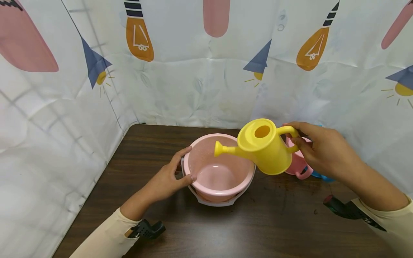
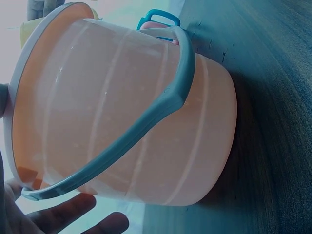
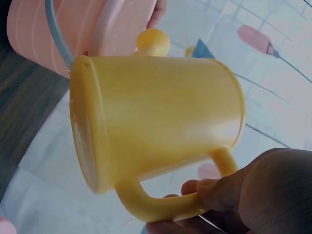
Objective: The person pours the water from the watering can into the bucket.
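Observation:
A pink bucket [image 1: 222, 179] with a grey handle [image 2: 141, 124] stands on the table. My left hand [image 1: 167, 177] holds its rim at the left, thumb and index finger on the edge, the other fingers lying loose outside the wall. The handle hangs down along the outside. My right hand [image 1: 326, 147] grips the yellow watering can [image 1: 269, 154] by its loop handle [image 3: 165, 207]. The can hangs above the bucket's right side, its spout pointing left over the opening. Droplets cling to the bucket's inner wall; no stream from the spout is visible.
Behind the watering can stands a pink cup [image 1: 297, 166], partly hidden, with a blue item [image 1: 322, 177] beside it. Water spots dot the dark wooden table [image 1: 274, 222]. A patterned white curtain [image 1: 193, 89] closes off the back and left.

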Tool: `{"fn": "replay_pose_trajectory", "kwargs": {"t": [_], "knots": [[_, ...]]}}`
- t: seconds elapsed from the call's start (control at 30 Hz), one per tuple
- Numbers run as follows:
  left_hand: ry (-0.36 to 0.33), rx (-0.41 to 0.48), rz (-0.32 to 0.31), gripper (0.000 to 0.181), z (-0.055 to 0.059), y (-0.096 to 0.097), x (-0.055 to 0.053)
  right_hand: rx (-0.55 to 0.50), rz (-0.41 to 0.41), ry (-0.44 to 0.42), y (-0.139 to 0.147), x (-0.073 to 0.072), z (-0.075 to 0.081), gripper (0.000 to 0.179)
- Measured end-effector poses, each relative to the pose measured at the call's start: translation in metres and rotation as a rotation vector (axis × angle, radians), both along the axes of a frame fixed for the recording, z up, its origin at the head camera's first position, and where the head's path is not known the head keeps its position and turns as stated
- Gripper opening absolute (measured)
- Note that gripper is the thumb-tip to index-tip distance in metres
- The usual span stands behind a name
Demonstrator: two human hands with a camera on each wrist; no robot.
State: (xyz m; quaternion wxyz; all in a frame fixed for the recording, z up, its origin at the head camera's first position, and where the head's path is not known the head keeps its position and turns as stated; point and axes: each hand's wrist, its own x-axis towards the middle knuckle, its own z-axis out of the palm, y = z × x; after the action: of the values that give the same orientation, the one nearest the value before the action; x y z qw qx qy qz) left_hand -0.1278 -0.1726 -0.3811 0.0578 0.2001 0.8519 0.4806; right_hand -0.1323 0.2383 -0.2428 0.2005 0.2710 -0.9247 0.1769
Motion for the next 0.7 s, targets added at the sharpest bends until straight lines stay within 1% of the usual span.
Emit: {"fn": "replay_pose_trajectory", "kwargs": {"t": [0.4,0.7], "knots": [[-0.005,0.012,-0.006,0.084,-0.0001,0.0004,-0.0009,0.015,0.015,-0.013,-0.0029,-0.0007,0.0041,0.035],[-0.008,-0.001,0.001,0.084,-0.0006,0.0006,-0.0009,0.035,0.019,-0.027,-0.0055,-0.0025,0.0076,0.033]]}}
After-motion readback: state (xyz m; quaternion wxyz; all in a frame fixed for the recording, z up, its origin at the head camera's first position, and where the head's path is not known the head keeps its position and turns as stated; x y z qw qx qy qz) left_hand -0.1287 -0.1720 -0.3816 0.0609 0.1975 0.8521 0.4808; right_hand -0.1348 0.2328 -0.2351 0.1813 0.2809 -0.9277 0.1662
